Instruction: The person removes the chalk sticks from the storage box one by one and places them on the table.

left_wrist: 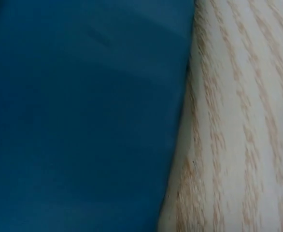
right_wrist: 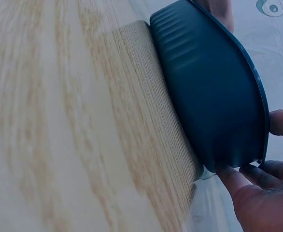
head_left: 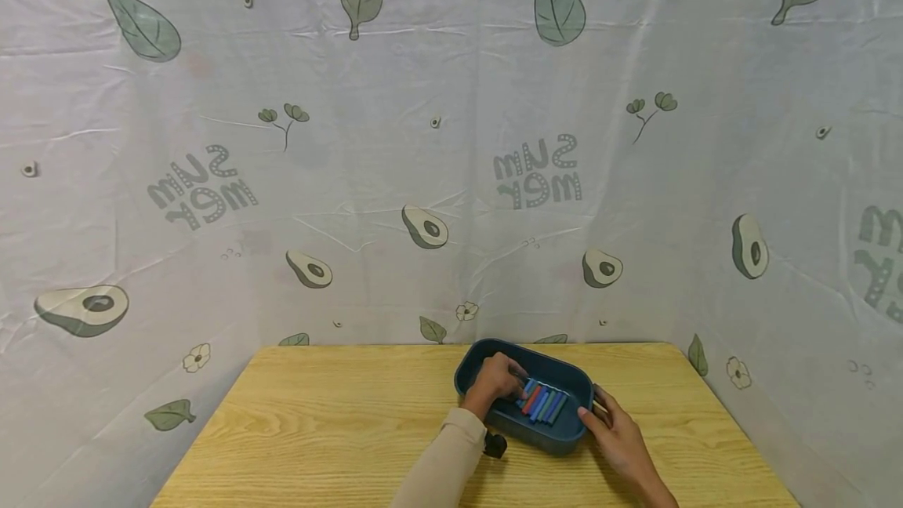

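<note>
A dark blue oblong plastic basin (head_left: 518,431) stands near the table's far edge. Inside it, short coloured sticks (head_left: 547,404), mostly blue with red and green among them, lie side by side in a slanting row. My left hand (head_left: 499,376) reaches over the near wall into the basin, fingers bent down at the left end of the row. Whether it pinches a stick I cannot tell. At the basin's right end my right hand (head_left: 615,436) holds the wall, thumb at the rim and fingers against the outside (right_wrist: 257,193). The left wrist view shows only blue basin wall (left_wrist: 83,116) and wood.
The wooden table (head_left: 317,422) extends left and right of the basin. A pale printed sheet (head_left: 451,139) with leaves and avocados hangs behind and at both sides. A small black device (head_left: 495,445) sits at the left wrist, beside the basin's near wall.
</note>
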Demonstrator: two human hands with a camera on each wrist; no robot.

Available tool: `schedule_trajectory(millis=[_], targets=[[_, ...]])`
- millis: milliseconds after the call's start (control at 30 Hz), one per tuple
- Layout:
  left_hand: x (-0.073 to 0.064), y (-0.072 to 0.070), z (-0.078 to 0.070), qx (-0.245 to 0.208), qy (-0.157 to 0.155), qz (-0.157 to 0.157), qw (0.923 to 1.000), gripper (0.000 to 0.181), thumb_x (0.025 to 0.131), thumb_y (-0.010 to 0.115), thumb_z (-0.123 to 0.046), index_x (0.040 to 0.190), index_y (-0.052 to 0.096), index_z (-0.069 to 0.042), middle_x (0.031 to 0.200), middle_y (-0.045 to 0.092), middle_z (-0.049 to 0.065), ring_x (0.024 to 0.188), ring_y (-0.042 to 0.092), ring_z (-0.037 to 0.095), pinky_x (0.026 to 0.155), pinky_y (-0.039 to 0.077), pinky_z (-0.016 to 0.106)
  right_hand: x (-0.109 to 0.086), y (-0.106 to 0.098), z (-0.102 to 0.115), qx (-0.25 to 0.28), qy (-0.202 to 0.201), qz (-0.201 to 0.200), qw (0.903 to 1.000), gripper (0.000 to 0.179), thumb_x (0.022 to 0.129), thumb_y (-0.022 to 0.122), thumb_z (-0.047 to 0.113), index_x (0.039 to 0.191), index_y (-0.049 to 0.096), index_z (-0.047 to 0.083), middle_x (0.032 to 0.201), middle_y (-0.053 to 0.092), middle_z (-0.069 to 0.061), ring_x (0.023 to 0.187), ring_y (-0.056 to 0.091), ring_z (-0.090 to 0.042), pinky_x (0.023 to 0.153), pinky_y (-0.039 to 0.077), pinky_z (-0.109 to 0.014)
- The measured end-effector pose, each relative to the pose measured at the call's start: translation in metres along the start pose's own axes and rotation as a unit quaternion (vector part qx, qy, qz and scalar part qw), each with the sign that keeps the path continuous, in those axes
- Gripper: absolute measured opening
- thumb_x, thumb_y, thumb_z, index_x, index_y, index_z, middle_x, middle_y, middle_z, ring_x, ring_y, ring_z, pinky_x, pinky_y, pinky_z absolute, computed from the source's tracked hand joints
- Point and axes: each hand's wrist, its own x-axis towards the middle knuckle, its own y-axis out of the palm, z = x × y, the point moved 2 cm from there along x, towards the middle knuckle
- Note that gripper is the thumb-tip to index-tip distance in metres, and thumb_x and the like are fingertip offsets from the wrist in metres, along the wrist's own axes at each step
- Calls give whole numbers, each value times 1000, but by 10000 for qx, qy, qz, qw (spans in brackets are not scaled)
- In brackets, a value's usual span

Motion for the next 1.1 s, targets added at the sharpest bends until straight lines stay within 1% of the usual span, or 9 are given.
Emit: schedule_trajectory(millis=[67, 167, 233, 300, 500, 600, 767, 933, 1100], targets=[[0, 0, 0, 31, -40, -19, 10000, 31, 67, 91, -4, 95, 80, -13, 73, 73, -4, 62, 66, 9, 59, 55, 25, 0, 0, 0, -22, 25, 30, 10000, 69, 102, 57, 33, 155, 27, -1, 153, 37, -28, 136, 46, -40, 93, 45, -13], [1, 0, 1, 102, -97, -49, 9999, 27, 68, 89, -3, 92, 81, -14, 72, 72, -3, 60, 65, 9, 58, 55, 25, 0, 1, -1, -88, 43, 30, 9999, 70, 102, 57, 34, 155, 27, -1, 153, 37, -28, 136, 46, -41, 100, 49, -26], [1, 0, 2, 98, -134, -49, 9999, 25, 69, 88, -2, 90, 82, -15, 73, 72, -2, 59, 65, 9, 57, 55, 25, 1, 2, -2, -125, 32, 13, 9999, 70, 102, 56, 35, 155, 28, 0, 153, 38, -28, 135, 47, -41, 103, 49, -36], [1, 0, 3, -8, -204, -15, 9998, 24, 70, 85, 0, 89, 82, -15, 75, 73, -2, 60, 66, 10, 56, 55, 26, 1, 3, -3, -140, 44, 5, 9999, 70, 102, 56, 37, 155, 28, 1, 153, 38, -28, 135, 47, -41, 104, 47, -42], [-2, 1, 9, -470, -381, 81, 9981, 24, 73, 81, 4, 91, 82, -13, 79, 74, -1, 63, 67, 11, 57, 56, 28, 0, 5, -6, -107, 202, 113, 9997, 74, 102, 55, 42, 156, 26, 1, 154, 36, -28, 137, 44, -41, 105, 46, -45], [-3, 0, 10, -697, -386, 112, 9968, 25, 74, 79, 6, 92, 82, -10, 80, 74, 0, 64, 67, 12, 58, 57, 30, -1, 5, -5, -59, 247, 136, 9996, 76, 101, 55, 44, 156, 25, 1, 154, 35, -28, 138, 43, -41, 105, 46, -45], [-4, -3, 8, -970, -322, 120, 9947, 24, 75, 76, 8, 93, 81, -7, 81, 74, 2, 65, 68, 14, 58, 58, 31, -1, 4, -3, -102, 131, 105, 9998, 75, 102, 54, 43, 156, 25, 1, 154, 36, -28, 137, 44, -41, 106, 45, -46], [-6, -12, 2, -998, -241, 56, 9947, 25, 76, 74, 6, 95, 81, -8, 78, 73, 1, 64, 64, 12, 57, 56, 29, 1, 3, -3, -222, 49, 30, 9997, 73, 102, 54, 41, 156, 26, 0, 154, 36, -27, 136, 46, -42, 107, 44, -47], [-10, -25, -4, -1150, -43, 36, 9934, 28, 75, 75, 5, 100, 80, -8, 78, 74, 3, 63, 63, 10, 56, 55, 28, 4, 1, -5, -239, 102, 49, 9997, 74, 102, 54, 42, 156, 26, 2, 155, 35, -27, 137, 45, -40, 108, 42, -48]])
